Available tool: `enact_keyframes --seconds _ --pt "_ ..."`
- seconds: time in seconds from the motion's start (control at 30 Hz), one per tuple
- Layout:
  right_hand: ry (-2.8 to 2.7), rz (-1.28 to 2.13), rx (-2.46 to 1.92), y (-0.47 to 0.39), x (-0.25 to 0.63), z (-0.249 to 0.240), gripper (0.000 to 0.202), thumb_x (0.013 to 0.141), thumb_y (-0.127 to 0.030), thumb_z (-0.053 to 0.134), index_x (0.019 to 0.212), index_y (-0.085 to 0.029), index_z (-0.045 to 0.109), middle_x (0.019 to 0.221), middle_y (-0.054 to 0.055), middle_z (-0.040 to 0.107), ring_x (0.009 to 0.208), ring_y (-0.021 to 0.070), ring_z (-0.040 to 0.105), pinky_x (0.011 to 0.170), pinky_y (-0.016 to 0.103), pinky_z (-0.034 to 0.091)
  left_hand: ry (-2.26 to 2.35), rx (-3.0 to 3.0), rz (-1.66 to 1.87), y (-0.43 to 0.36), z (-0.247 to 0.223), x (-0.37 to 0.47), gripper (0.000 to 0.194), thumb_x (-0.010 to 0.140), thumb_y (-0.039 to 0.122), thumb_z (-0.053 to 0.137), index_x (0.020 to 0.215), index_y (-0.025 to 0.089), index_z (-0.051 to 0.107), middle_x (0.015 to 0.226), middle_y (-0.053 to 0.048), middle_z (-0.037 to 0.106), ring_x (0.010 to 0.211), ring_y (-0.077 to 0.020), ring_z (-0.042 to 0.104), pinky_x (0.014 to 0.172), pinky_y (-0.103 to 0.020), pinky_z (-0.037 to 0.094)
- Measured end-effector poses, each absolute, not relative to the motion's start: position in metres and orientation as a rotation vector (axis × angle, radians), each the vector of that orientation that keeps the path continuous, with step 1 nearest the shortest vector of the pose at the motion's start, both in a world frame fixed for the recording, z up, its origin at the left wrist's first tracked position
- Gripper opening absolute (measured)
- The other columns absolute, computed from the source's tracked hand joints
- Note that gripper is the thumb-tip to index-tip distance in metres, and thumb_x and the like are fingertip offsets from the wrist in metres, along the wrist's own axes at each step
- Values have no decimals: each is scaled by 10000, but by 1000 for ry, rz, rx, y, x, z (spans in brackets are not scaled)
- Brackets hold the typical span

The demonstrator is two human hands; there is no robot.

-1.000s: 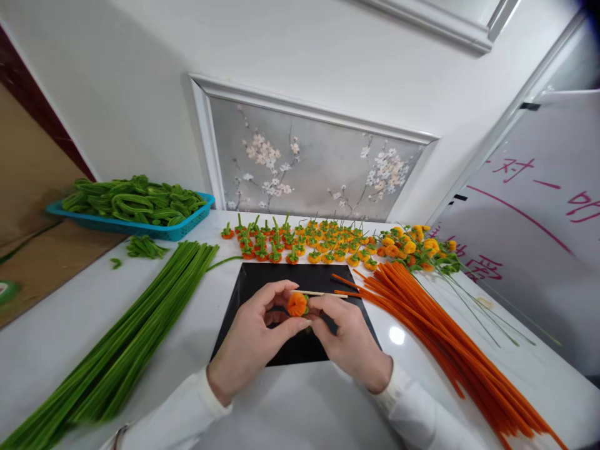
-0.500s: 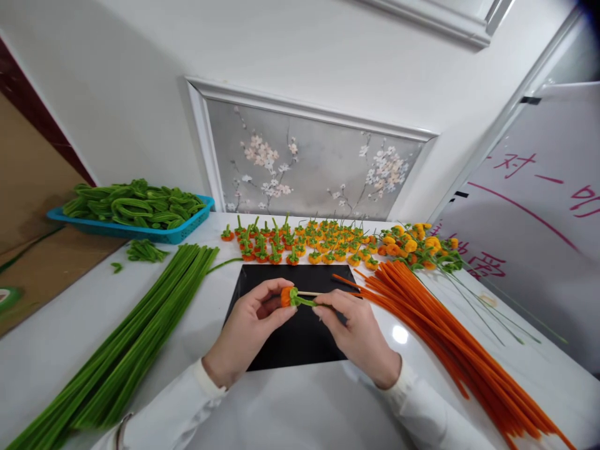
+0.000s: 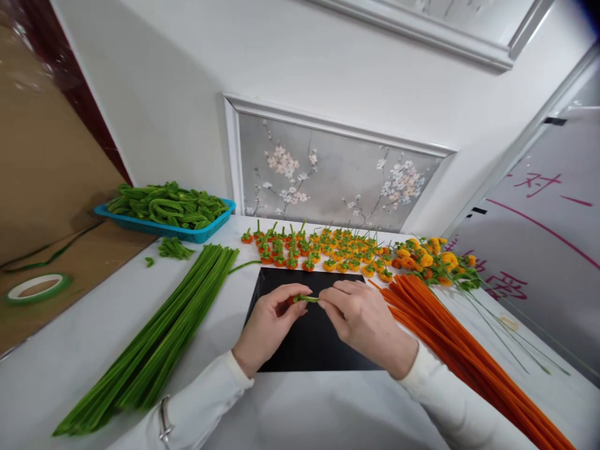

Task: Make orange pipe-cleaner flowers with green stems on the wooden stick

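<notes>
My left hand [image 3: 267, 325] is closed around a small orange pumpkin of fuzzy chenille stem, mostly covered by the fingers. Its green stalk [image 3: 307, 299] sticks out sideways to the right. The far end of that stalk sits in the fingertips of my right hand [image 3: 372, 322], which is closed in a pinch. Both hands are over a black mat [image 3: 312, 353] on the white table. Whether the right hand holds anything besides the stalk is hidden.
Rows of small orange and yellow chenille pumpkins [image 3: 342, 267] line the mat's back edge. Green chenille stems [image 3: 159, 337] lie left, orange ones [image 3: 450, 331] right. A blue basket [image 3: 206, 232] holds green pieces. Yellow-orange flowers [image 3: 426, 259] and a green tape roll [image 3: 38, 289] flank these.
The view has turned left, shifting the scene rightward. The pumpkin is now deeper in my left fingers. A thin pale stick seen before by my right hand is out of sight.
</notes>
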State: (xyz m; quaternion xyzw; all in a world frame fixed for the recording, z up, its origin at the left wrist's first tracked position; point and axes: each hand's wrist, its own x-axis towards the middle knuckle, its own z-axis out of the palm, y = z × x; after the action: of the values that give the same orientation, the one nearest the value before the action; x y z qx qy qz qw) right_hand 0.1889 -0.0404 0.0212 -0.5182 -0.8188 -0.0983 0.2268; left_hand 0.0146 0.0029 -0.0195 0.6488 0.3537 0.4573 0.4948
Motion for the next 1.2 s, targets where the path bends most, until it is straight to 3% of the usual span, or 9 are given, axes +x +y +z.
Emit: enact_keyframes --seconds 0.23,0.57,0.77,0.87,0.97,1.07,1.2 --pt "-2367 -423 -1346 -27 169 37 213 924 -208 457 772 -186 606 757 22 607 731 152 554 683 282 341 977 1861 1120 5 -22 10 206 809 191 553 905 196 735 1037 -65 710 952 -218 643 874 -350 495" --pt "-2695 -506 -1297 -18 164 49 133 894 -183 513 865 -200 642 785 35 594 711 161 542 646 290 355 992 1940 1103 5 -18 7 196 832 214 525 832 200 720 843 -16 713 780 -188 636 723 -275 487" --pt "-2806 -554 -1246 -10 159 59 132 861 -173 555 763 -182 642 799 52 604 786 187 553 651 304 347 1020 1889 1102 4 -18 6 225 844 231 494 734 179 683 722 -16 665 693 -171 608 660 -261 481" --pt "-2799 -581 -1247 1 153 73 135 879 -204 535 813 -187 651 835 58 605 785 183 565 645 296 345 986 1696 1200 7 -21 7 217 833 252 528 997 175 648 934 -52 674 824 -182 632 756 -291 505" --pt "-2751 -637 -1304 24 144 90 175 901 -180 476 899 -184 651 865 70 605 771 170 580 612 271 341 996 1352 1386 10 -25 8 612 778 268 618 1335 250 366 1367 -110 439 1098 -214 572 901 -334 475" --pt "-2676 -618 -1382 57 128 99 233 929 -220 421 913 -189 651 894 69 627 761 177 605 589 254 353 1064 1149 1422 8 -32 10 702 805 287 597 1392 301 212 1480 -127 253 1223 -238 484 952 -365 450" --pt "-2682 -501 -1427 104 100 94 246 928 -293 435 968 -201 659 997 83 645 875 210 618 667 260 407 1097 1134 1385 2 -47 13 637 829 252 556 1381 279 239 1479 -138 250 1211 -240 485 935 -382 460"
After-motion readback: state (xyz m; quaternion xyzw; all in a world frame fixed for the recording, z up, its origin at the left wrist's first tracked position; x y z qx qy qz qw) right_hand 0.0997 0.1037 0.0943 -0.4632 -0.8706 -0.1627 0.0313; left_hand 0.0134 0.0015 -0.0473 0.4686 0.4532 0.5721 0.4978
